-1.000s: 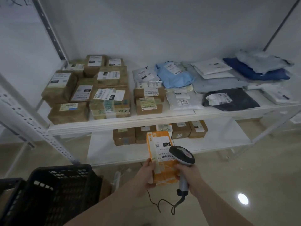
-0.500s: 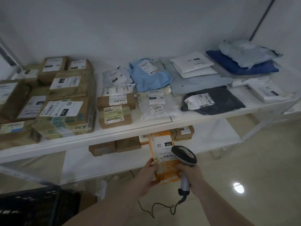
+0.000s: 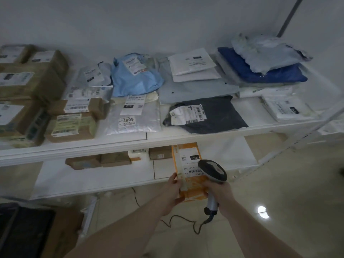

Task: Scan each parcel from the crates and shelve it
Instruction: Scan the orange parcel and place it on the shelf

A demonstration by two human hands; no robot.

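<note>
An orange parcel (image 3: 188, 164) with a white barcode label stands upright in front of the shelf unit. My left hand (image 3: 174, 192) grips its lower left edge. My right hand (image 3: 219, 192) grips the handle of a grey barcode scanner (image 3: 213, 170), whose head covers the label's right side. The scanner's cable trails down to the floor. A black crate (image 3: 20, 231) shows at the lower left, its contents hidden.
The white upper shelf (image 3: 130, 140) carries brown boxes (image 3: 70, 125) at left and soft mailers in blue, white and dark grey (image 3: 210, 114) at right. Several small brown boxes (image 3: 98, 161) sit at the back of the lower shelf. Shiny tiled floor lies at right.
The view has swung right and closer to the shelf, so the crate has slid toward the lower left corner. Both hands keep the same hold on parcel and scanner.
</note>
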